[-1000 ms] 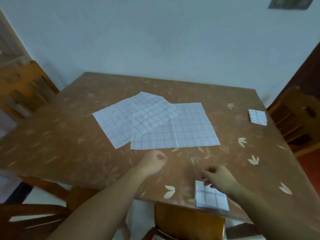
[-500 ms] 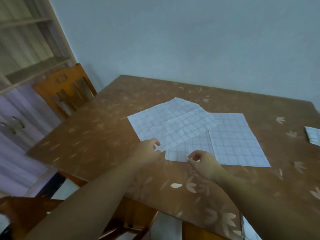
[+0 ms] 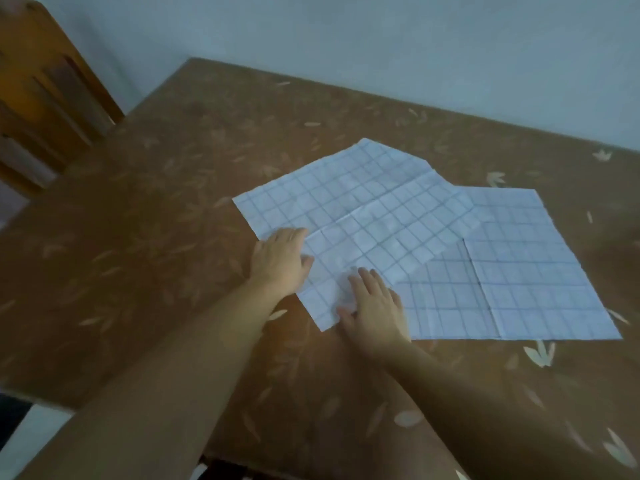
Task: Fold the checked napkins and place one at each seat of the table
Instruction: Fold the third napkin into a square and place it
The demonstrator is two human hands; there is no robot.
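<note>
A pale blue wall point(image 3: 381, 36) stands behind the brown worktop point(image 3: 156, 220), whose surface is printed with pale leaf shapes. At the far left a wooden chair back point(image 3: 41, 98) stands against the worktop's edge. Two checked napkins lie spread flat and unfolded near the middle. The lower napkin point(image 3: 536, 271) lies to the right with its near edge roughly square to the viewer. The upper napkin point(image 3: 363, 220) lies turned at an angle, its right part overlapping the left part of the lower one. The left hand point(image 3: 280, 261) rests on the upper napkin's left edge, its grip open, fingers straight and flat with the thumb spread, holding nothing. The right hand point(image 3: 374, 306) lies just beside it on that napkin's near corner, its grip likewise open, fingers stretched flat on the cloth. The two hands are close together but apart.
</note>
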